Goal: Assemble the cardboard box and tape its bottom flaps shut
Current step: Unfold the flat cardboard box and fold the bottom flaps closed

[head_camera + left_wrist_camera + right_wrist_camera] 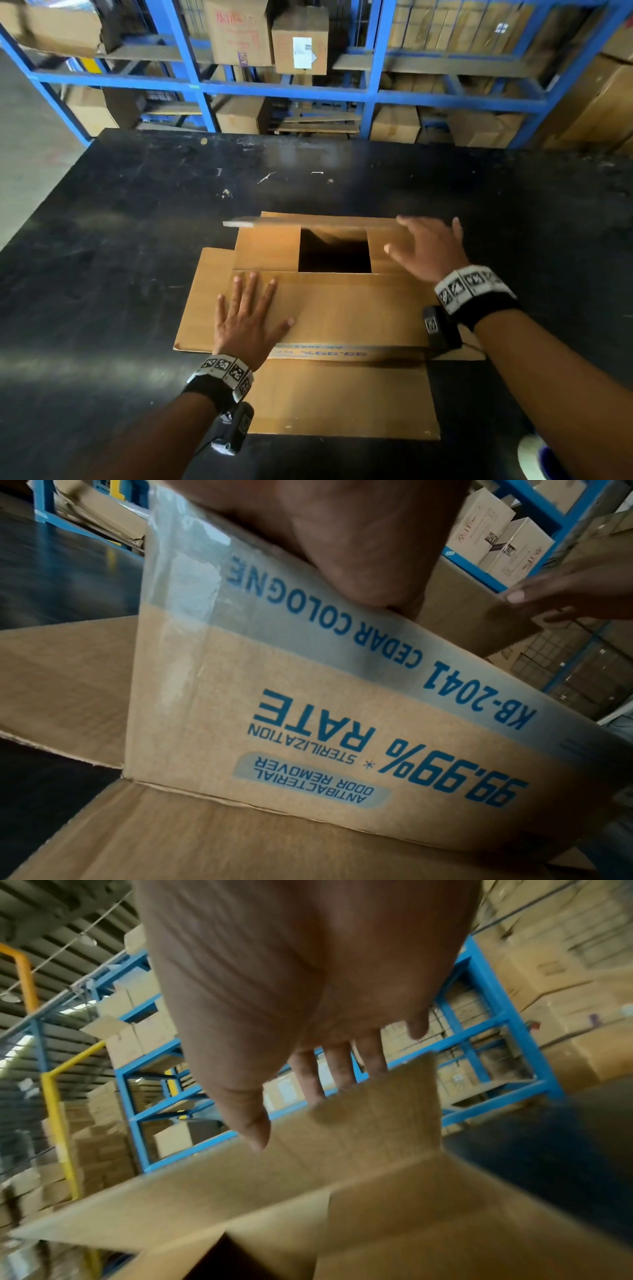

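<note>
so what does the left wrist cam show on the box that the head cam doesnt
Only the left wrist view makes the side print readable: "99.99% STERILIZATION RATE", "KB-2041 CEDAR COLOGNE", under clear tape. Only the head view shows the whole cardboard box on the black table, the dark gap between flaps, and the left hand flat on the near flap. Both show the right hand at the far flap.

You are pressing your left hand (248, 320) flat, fingers spread; your right hand (430, 251) is reaching forward, fingers extended.
</note>
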A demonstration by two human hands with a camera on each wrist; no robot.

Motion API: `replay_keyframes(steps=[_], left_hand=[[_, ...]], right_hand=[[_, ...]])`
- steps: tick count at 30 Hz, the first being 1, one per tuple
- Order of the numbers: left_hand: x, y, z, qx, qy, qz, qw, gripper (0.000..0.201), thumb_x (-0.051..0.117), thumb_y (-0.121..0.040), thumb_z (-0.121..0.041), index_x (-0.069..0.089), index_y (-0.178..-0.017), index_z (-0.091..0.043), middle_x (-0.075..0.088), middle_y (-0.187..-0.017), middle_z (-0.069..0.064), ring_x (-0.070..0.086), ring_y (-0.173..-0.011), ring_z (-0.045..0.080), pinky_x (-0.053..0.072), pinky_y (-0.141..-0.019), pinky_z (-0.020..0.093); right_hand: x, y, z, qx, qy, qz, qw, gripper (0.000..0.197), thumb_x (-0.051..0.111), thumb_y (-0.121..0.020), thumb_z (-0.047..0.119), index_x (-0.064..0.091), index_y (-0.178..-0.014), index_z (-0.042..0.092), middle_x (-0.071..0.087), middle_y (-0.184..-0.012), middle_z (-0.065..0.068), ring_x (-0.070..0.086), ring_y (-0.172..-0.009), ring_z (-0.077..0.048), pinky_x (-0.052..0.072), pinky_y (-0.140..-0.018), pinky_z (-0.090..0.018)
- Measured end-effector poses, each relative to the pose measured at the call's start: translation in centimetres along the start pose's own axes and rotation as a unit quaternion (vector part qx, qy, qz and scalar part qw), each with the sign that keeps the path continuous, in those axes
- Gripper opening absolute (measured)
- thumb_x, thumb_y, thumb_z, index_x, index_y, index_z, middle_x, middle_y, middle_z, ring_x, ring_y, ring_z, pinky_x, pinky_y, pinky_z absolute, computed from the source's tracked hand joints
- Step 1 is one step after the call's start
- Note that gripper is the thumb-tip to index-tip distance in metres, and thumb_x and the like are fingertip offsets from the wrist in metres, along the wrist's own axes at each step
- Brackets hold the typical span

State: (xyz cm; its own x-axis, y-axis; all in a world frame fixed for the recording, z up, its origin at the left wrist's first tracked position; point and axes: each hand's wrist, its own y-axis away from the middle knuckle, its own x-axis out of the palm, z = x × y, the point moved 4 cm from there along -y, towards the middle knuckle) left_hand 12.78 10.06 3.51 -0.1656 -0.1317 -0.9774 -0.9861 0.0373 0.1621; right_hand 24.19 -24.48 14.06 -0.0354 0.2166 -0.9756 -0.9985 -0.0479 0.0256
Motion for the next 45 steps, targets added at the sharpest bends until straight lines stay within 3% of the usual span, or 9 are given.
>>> replay_keyframes(steps=[4,7,11,21,27,31,38,41,45], left_hand=[[-0.3,-0.6,-1.2,0.014,-0.012,-0.010,1.000,0.086,0.006,-0.087,-0.088,-0.019,-0.158,-0.046,-0.020,-0.171,-0.003,-0.021,-0.157,0.026,0.000,-0.127,0.057],[-0.5,-0.9,-1.1,0.018,-0.015,-0.017,1.000,0.085,0.003,-0.087,-0.088,-0.019,-0.157,-0.046,-0.018,-0.171,-0.002,-0.019,-0.158,0.028,0.002,-0.127,0.058],[-0.6,-1.1,-1.2,0.021,-0.014,-0.012,1.000,0.086,0.000,-0.085,-0.089,-0.018,-0.157,-0.046,-0.019,-0.171,-0.001,-0.019,-0.158,0.029,0.000,-0.127,0.058],[-1.0,-1.3,-1.5,0.037,0.023,-0.020,0.999,0.085,0.015,-0.088,-0.086,0.003,-0.162,-0.044,-0.008,-0.174,-0.002,-0.013,-0.159,0.027,0.000,-0.127,0.059],[-1.3,-3.4,-11.4,0.168,0.081,-0.058,0.981,0.076,0.038,-0.098,-0.059,0.012,-0.164,-0.031,-0.003,-0.174,-0.003,-0.011,-0.160,0.027,0.001,-0.127,0.057],[0.6,-4.8,-17.2,0.159,0.048,0.001,0.986,0.072,0.029,-0.102,-0.053,0.002,-0.164,-0.029,-0.012,-0.173,-0.003,-0.015,-0.159,0.026,-0.003,-0.128,0.055],[1.4,-4.7,-17.4,0.147,0.040,-0.035,0.988,0.064,0.025,-0.104,-0.055,0.019,-0.163,-0.030,0.015,-0.173,-0.001,0.007,-0.160,0.026,0.006,-0.127,0.055],[1.4,-4.6,-17.4,0.154,0.048,-0.043,0.986,0.062,0.026,-0.105,-0.056,0.021,-0.162,-0.031,0.019,-0.172,0.000,0.011,-0.159,0.027,0.009,-0.127,0.056],[1.4,-4.7,-17.0,0.154,0.053,-0.060,0.985,0.063,0.025,-0.103,-0.057,0.024,-0.161,-0.031,0.024,-0.170,0.001,0.014,-0.159,0.029,0.011,-0.126,0.056]], right_hand=[[5.7,4.8,-1.0,-0.003,0.014,0.128,0.992,0.084,0.045,-0.088,0.071,0.017,-0.158,0.032,0.014,-0.168,-0.001,0.012,-0.154,-0.027,0.014,-0.121,-0.058],[8.3,5.8,-1.3,-0.015,0.044,0.136,0.990,0.087,0.029,-0.090,0.076,-0.007,-0.159,0.036,-0.014,-0.168,0.000,-0.011,-0.155,-0.026,0.004,-0.123,-0.057],[9.7,6.2,-1.1,-0.003,0.059,0.113,0.992,0.085,0.013,-0.089,0.080,-0.016,-0.157,0.037,-0.024,-0.166,0.001,-0.022,-0.152,-0.025,-0.008,-0.121,-0.057],[10.8,6.4,-0.8,0.008,0.067,0.086,0.994,0.085,0.005,-0.088,0.080,-0.017,-0.157,0.035,-0.028,-0.164,0.001,-0.028,-0.150,-0.025,-0.009,-0.120,-0.058],[11.0,6.4,-0.8,0.009,0.056,0.065,0.996,0.073,0.003,-0.094,0.068,-0.017,-0.157,0.035,-0.025,-0.165,0.002,-0.025,-0.151,-0.025,-0.007,-0.120,-0.059],[10.8,6.6,-0.6,0.006,0.040,0.068,0.997,0.066,0.014,-0.100,0.052,-0.010,-0.158,0.035,-0.019,-0.167,0.001,-0.021,-0.153,-0.025,-0.005,-0.121,-0.059],[9.0,8.1,-2.7,-0.023,-0.102,0.053,0.993,0.068,0.033,-0.099,0.033,0.005,-0.161,0.026,0.001,-0.169,0.003,-0.005,-0.156,-0.022,-0.002,-0.125,-0.048],[8.4,12.2,-5.9,0.059,-0.177,-0.007,0.982,0.073,0.040,-0.094,0.025,0.009,-0.161,0.025,0.007,-0.169,0.001,-0.003,-0.155,-0.020,0.001,-0.124,-0.044],[9.2,19.6,-13.2,0.227,-0.170,-0.095,0.954,0.072,0.048,-0.088,0.017,0.026,-0.157,0.017,0.023,-0.165,-0.010,0.011,-0.154,-0.028,0.014,-0.123,-0.053]])
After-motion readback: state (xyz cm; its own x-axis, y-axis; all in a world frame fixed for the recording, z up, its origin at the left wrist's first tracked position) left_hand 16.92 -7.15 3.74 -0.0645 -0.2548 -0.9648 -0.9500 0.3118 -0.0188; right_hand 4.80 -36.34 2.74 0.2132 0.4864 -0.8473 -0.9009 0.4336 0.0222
